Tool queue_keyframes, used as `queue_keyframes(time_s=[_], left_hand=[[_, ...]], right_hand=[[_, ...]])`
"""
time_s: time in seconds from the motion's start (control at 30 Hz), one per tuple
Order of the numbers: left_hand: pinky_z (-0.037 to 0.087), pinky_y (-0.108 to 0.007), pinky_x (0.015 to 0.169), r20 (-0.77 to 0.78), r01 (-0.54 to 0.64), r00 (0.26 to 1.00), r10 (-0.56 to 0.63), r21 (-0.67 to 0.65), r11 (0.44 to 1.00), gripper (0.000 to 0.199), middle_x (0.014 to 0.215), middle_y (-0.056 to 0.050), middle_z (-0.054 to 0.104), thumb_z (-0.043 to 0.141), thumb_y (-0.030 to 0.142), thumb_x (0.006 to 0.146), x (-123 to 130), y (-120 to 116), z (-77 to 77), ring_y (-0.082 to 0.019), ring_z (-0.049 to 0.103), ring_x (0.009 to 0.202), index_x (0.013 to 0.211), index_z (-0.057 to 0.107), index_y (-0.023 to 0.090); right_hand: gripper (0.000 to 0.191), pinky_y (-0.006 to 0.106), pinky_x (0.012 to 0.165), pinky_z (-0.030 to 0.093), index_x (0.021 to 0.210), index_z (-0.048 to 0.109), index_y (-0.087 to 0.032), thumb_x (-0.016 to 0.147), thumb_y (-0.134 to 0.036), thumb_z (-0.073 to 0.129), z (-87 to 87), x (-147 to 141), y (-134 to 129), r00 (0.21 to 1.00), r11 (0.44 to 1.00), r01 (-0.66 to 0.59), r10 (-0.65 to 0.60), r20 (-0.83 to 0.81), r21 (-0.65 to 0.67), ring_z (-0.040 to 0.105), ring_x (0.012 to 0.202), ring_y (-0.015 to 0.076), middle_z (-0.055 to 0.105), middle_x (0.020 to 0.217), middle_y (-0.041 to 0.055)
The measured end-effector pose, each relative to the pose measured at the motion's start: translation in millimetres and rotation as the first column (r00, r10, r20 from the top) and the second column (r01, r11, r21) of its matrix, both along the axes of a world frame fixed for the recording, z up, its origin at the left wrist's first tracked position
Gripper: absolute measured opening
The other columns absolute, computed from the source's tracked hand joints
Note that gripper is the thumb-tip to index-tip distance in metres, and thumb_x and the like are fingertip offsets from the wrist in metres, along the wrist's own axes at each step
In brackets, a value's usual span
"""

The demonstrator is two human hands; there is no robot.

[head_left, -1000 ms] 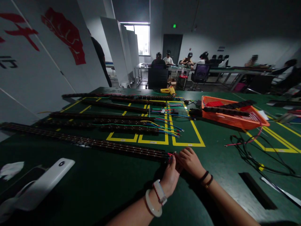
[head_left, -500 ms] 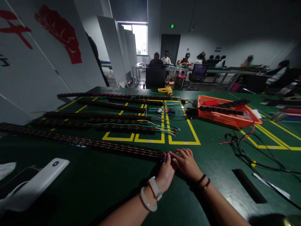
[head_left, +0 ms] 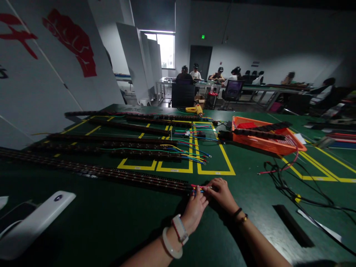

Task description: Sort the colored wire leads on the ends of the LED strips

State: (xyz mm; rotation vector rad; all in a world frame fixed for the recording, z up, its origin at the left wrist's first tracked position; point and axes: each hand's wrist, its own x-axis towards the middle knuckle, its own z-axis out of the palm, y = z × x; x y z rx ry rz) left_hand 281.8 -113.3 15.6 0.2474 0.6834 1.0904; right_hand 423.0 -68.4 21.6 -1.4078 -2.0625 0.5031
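Note:
A long dark harness point(head_left: 133, 176) lies across the green table, and short coloured wires point(head_left: 194, 188) come out of its right end. My left hand point(head_left: 195, 207) pinches these wires close to the harness end. Just to the right, my right hand point(head_left: 221, 193) has its fingers closed on the wire ends, near the left fingertips. Behind the hands, more dark harnesses point(head_left: 144, 154) lie side by side, with loose wire leads point(head_left: 198, 157) at their right ends.
An orange basket point(head_left: 261, 142) holding dark strips stands at the back right. Black cables point(head_left: 286, 185) and a black strip point(head_left: 293, 225) lie on the right. A white device point(head_left: 39, 222) is at the left front. A yellow heat gun point(head_left: 195, 109) lies at the back.
My right hand has shifted slightly away from my left fingertips, and more of the coloured wires now shows between the hands. The camera view has tilted slightly.

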Motion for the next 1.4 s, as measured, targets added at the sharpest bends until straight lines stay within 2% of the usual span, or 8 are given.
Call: queue_keyframes(time_s=[0.33, 0.57, 0.7, 0.8, 0.87, 0.93, 1.2, 1.4], left_hand=[[0.034, -0.043, 0.107, -0.016, -0.077, 0.997, 0.078, 0.027, 0.997, 0.031, 0.121, -0.019, 0.058, 0.05, 0.037, 0.088, 1, -5, -4.0, -0.026, 0.057, 0.113, 0.108, 0.056, 0.014], [0.034, -0.041, 0.108, 0.014, -0.053, 0.999, 0.052, 0.025, 0.998, 0.033, 0.12, -0.018, 0.06, 0.053, 0.034, 0.087, -1, -4, -0.6, -0.024, 0.056, 0.115, 0.113, 0.055, 0.014], [0.033, -0.041, 0.108, 0.012, -0.017, 1.0, 0.017, 0.038, 0.999, 0.035, 0.118, -0.017, 0.062, 0.052, 0.036, 0.088, -4, -3, 3.8, -0.024, 0.055, 0.117, 0.114, 0.055, 0.013], [0.031, -0.042, 0.109, 0.016, 0.006, 1.0, -0.007, 0.061, 0.998, 0.033, 0.119, -0.016, 0.061, 0.05, 0.036, 0.089, -5, -3, 5.6, -0.023, 0.052, 0.12, 0.114, 0.056, 0.015], [0.03, -0.043, 0.109, 0.02, 0.007, 1.0, -0.008, 0.056, 0.998, 0.032, 0.122, -0.016, 0.06, 0.048, 0.035, 0.09, -5, -3, 5.3, -0.023, 0.052, 0.12, 0.113, 0.055, 0.015], [0.031, -0.042, 0.109, 0.025, -0.006, 1.0, 0.005, 0.038, 0.999, 0.03, 0.123, -0.016, 0.059, 0.047, 0.034, 0.091, -5, -3, 4.3, -0.023, 0.053, 0.119, 0.112, 0.056, 0.014], [0.036, -0.044, 0.105, -0.073, -0.021, 0.997, 0.026, 0.073, 0.997, 0.03, 0.107, -0.019, 0.065, 0.052, 0.036, 0.088, -3, -5, 5.1, -0.027, 0.061, 0.106, 0.097, 0.063, 0.01], [0.036, -0.045, 0.105, -0.057, -0.034, 0.998, 0.038, 0.072, 0.997, 0.032, 0.102, -0.019, 0.067, 0.055, 0.039, 0.085, -3, -5, 7.4, -0.027, 0.062, 0.104, 0.089, 0.065, 0.01]], right_hand=[[0.044, 0.026, 0.056, 0.036, 0.063, 0.061, -0.017, 0.077, -0.059, 0.057, -2.8, -5, 25, 0.971, 0.975, 0.063, -0.109, -0.213, -0.214, 0.054, 0.061, 0.0149, 0.06, 0.064, 0.0015], [0.041, 0.028, 0.062, 0.04, 0.068, 0.063, -0.018, 0.083, -0.054, 0.052, 0.8, 3, 21, 0.989, 0.991, 0.001, -0.021, -0.146, -0.133, 0.057, 0.068, 0.017, 0.064, 0.07, 0.0034], [0.038, 0.031, 0.071, 0.04, 0.073, 0.062, -0.019, 0.088, -0.051, 0.047, 6.0, 22, 10, 0.994, 0.997, 0.072, -0.074, -0.083, -0.025, 0.056, 0.073, 0.0171, 0.063, 0.074, 0.0029], [0.039, 0.033, 0.077, 0.037, 0.068, 0.058, -0.019, 0.089, -0.05, 0.047, 11.9, 31, 3, 0.998, 0.996, -0.052, 0.049, 0.038, 0.076, 0.053, 0.074, 0.0167, 0.059, 0.072, 0.0018], [0.039, 0.033, 0.077, 0.035, 0.067, 0.058, -0.019, 0.088, -0.051, 0.049, 15.0, 32, 0, 0.977, 0.979, -0.188, 0.178, 0.117, 0.083, 0.051, 0.073, 0.0159, 0.058, 0.07, 0.0012], [0.039, 0.033, 0.076, 0.034, 0.066, 0.057, -0.019, 0.088, -0.05, 0.05, 15.8, 29, 0, 0.963, 0.968, -0.237, 0.223, 0.152, 0.08, 0.05, 0.072, 0.0151, 0.057, 0.069, 0.0009], [0.042, 0.03, 0.07, 0.032, 0.065, 0.06, -0.019, 0.085, -0.055, 0.05, 0.4, 18, 8, 0.998, 0.999, 0.018, -0.02, 0.051, 0.043, 0.051, 0.068, 0.0151, 0.06, 0.066, 0.0007], [0.042, 0.027, 0.062, 0.03, 0.065, 0.061, -0.019, 0.082, -0.057, 0.053, -3.9, 13, 19, 0.994, 0.996, 0.074, -0.077, 0.071, 0.045, 0.052, 0.067, 0.0153, 0.061, 0.064, 0.0006]])
